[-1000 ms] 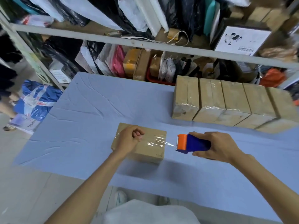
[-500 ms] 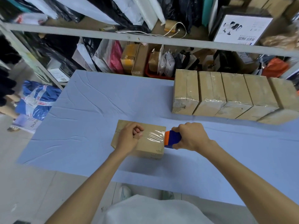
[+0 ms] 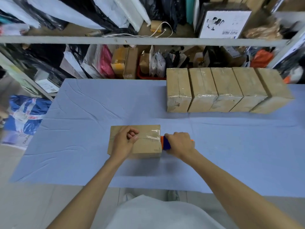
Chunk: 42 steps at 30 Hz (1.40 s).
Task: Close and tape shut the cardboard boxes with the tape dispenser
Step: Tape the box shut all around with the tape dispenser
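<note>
Tape is lying along the long axis of the cardboard box (image 3: 145, 144) on the blue tablecloth (image 3: 85, 113), the loosely curled left hand (image 3: 124, 142) pinning it while the right hand (image 3: 179, 143), nearer the box's right end, is clutching the tape dispenser (image 3: 165, 144) there.
</note>
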### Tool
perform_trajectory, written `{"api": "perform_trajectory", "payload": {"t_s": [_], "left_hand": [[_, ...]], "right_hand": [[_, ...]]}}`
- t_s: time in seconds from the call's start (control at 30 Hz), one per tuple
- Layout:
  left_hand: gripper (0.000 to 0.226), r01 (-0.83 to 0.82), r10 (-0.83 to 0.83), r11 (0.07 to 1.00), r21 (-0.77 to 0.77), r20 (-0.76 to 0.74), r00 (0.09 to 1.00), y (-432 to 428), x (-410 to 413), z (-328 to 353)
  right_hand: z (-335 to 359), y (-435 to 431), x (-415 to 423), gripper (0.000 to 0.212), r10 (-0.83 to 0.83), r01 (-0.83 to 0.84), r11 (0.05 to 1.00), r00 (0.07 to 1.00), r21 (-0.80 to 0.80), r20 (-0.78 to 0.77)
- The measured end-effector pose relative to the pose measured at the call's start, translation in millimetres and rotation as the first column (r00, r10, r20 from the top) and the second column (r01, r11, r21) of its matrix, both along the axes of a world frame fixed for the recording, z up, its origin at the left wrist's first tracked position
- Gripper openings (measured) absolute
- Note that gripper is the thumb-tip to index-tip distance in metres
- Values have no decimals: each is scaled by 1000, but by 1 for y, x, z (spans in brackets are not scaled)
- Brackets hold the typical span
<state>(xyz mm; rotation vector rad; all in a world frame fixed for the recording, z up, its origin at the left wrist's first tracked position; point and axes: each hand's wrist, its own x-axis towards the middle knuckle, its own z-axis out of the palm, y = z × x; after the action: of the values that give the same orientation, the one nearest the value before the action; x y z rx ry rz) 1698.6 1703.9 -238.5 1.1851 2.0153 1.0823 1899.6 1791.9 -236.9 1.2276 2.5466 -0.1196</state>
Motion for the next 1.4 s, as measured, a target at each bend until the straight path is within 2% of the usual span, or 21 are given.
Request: {"api": "perform_trajectory", "payload": {"t_s": [0.1,0.17,0.33,0.4,0.47,0.53,0.57,0.6,0.63,0.67,0.7,0.73,0.8,0.87,0.97,1.07,1.13,1.23,1.3,1.33,1.4], "left_hand": [[18,-16,16,1000,-9,-8,1000,4,1,-3],[19,-23,22,1000,-19,-15,1000,5,0,-3],[19,1,-7,998,-60,-111,994,3,6,2],[19,35,-48,996,-87,-154,987,4,5,6],[19,58,-74,991,-117,-141,987,5,1,10],[21,74,-89,989,-130,-113,990,5,-5,17],[22,61,-75,990,-125,-111,991,4,-8,21],[24,25,-38,994,-106,-125,991,2,-12,23],[25,-36,23,996,-82,-151,988,0,-17,25],[26,-113,98,991,-69,-183,978,-3,-22,25],[26,-190,169,978,-81,-214,962,-6,-26,24],[28,-252,219,960,-122,-233,947,-8,-30,22],[37,-313,270,922,-229,-199,942,-12,-36,19],[45,-310,283,917,-251,-139,949,-12,-41,17],[56,-312,286,908,-280,-130,949,-11,-48,16],[65,-305,293,885,-353,-88,952,-11,-55,15],[57,-283,283,886,-367,-56,957,-12,-59,16],[52,-256,260,895,-365,-39,965,-12,-60,18],[54,-248,251,894,-373,-42,967,-12,-61,19],[57,-245,249,894,-376,-40,968,-12,-62,19],[66,-239,243,899,-368,-35,969,-12,-63,20]], "right_hand": [[-13,-1,18,60,-118,123,988,991,94,-59],[-20,3,27,68,-184,193,974,979,116,-82],[-40,6,33,82,-268,267,964,963,-4,-23],[-46,3,36,76,-339,315,938,919,-145,-200],[-43,2,32,66,-408,355,908,870,-222,-278],[-33,2,23,49,-402,403,914,894,-34,-199],[-25,4,15,38,-390,410,910,897,61,-209],[-15,2,5,28,-366,403,912,883,77,-295],[-5,-1,-5,24,-322,375,926,845,43,-427],[3,-4,-15,27,-341,367,928,777,-60,-530],[8,-7,-25,31,-401,358,914,736,-189,-545],[12,-9,-35,32,-451,345,891,746,-295,-490],[12,-9,-46,27,-501,344,847,773,-406,-389],[15,-5,-46,23,-587,394,790,709,-470,-391],[23,2,-44,26,-695,434,686,628,-584,-350],[28,4,-48,28,-641,443,730,709,-521,-295],[28,4,-50,30,-607,447,755,753,-480,-255],[33,3,-54,25,-596,425,739,774,-523,-213],[35,2,-55,8,-607,413,701,773,-582,-183],[34,0,-55,6,-595,414,715,783,-564,-180],[29,-4,-51,23,-614,422,730,751,-537,-245]]}}
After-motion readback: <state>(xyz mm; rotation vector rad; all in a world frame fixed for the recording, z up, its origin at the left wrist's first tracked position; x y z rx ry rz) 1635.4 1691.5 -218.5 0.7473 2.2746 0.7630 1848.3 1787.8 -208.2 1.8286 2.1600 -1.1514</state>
